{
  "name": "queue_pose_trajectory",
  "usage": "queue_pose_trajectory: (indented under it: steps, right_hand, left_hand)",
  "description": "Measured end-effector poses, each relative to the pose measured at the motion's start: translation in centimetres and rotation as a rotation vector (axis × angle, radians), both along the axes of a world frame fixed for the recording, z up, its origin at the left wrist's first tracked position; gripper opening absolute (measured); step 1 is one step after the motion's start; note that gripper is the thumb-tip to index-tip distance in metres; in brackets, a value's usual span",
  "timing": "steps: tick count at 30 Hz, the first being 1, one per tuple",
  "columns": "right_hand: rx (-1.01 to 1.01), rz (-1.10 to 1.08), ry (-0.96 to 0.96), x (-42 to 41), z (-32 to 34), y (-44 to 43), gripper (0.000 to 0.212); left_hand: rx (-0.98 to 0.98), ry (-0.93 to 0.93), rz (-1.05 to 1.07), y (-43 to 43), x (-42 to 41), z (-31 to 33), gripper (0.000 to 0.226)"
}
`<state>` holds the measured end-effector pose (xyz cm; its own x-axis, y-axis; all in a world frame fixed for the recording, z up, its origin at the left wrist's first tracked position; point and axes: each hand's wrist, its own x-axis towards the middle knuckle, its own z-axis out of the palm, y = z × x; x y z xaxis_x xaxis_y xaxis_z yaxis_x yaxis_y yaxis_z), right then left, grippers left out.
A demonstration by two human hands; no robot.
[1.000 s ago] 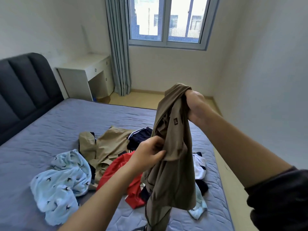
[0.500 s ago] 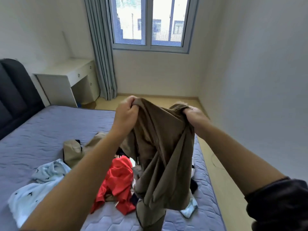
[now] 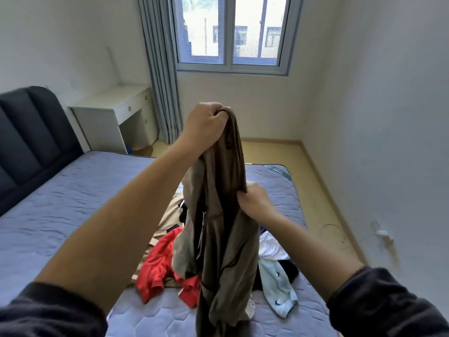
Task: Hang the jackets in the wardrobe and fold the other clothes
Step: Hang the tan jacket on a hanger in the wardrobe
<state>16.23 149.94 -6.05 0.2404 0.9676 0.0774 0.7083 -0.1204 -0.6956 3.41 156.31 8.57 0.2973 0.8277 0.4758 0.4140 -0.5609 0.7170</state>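
**1. Brown garment**: held up in the air over the near right part of the bed. It hangs as a long bunched column, and its lower end runs out of the bottom of the view. A small pale tag or zip pull shows on its front; which of the two cannot be told.

**2. Left hand**: the higher of the two, with its fist clenched round the top fold of the brown garment.

**3. Right hand**: lower and to the right, with fingers and thumb pinching the right edge of the same garment partway down.

**4. Sleeves**: dark, pushed up both forearms.

**5. Heap on the bed**, partly hidden behind the held piece:
- red garment — crumpled, on the left of the heap
- beige garment — farther back, mostly covered
- white garment — on the right of the heap
- dark garment — just beside the white one, on its near side
- pale blue garment — has a small dark print and is the nearest piece on the right, trailing toward the mattress edge

**6. Bed**: blue-grey quilted cover, with a dark padded headboard at the left.

**7. Room**:
- white desk with drawers, in the far left corner
- grey-blue curtain, drawn aside just to the right of the desk
- window in the far wall
- pale wood floor beyond the bed and along its right side
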Motion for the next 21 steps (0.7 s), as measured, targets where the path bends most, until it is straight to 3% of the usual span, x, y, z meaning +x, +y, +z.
queue_pose_trajectory:
  steps: [3,6,7,9,12,17,18,21]
  right_hand:
    - [0.114,-0.116,0.196,1.6,0.9,0.6,0.015]
    - [0.211,0.049,0.447,1.8,3.1,0.9,0.025]
    - [0.179,0.155,0.461,1.0,3.7,1.0,0.030]
    - [0.096,0.271,0.355,-0.9,4.3,1.2,0.022]
    - [0.112,0.150,0.309,-1.3,4.4,1.5,0.028]
    - [0.263,-0.106,0.484,1.7,6.5,1.3,0.027]
    - [0.284,-0.142,0.551,2.2,6.9,1.2,0.031]
    - [0.253,-0.171,0.580,3.5,7.7,0.5,0.036]
  left_hand:
    - [-0.007,0.110,0.051,1.1,-2.7,-1.0,0.029]
    - [-0.069,0.120,0.037,1.4,-3.5,-2.3,0.027]
    - [-0.061,0.150,0.005,1.2,-3.2,-2.4,0.024]
    - [0.002,0.228,-0.070,0.5,-2.4,-2.7,0.015]
    - [0.111,0.289,-0.098,-0.1,-3.3,-4.6,0.013]
    - [-0.096,0.627,-0.074,1.0,-7.4,-11.0,0.008]
    - [-0.168,0.560,-0.055,1.0,-7.8,-11.9,0.005]
    - [-0.463,0.013,-0.088,0.5,-8.0,-12.8,0.012]
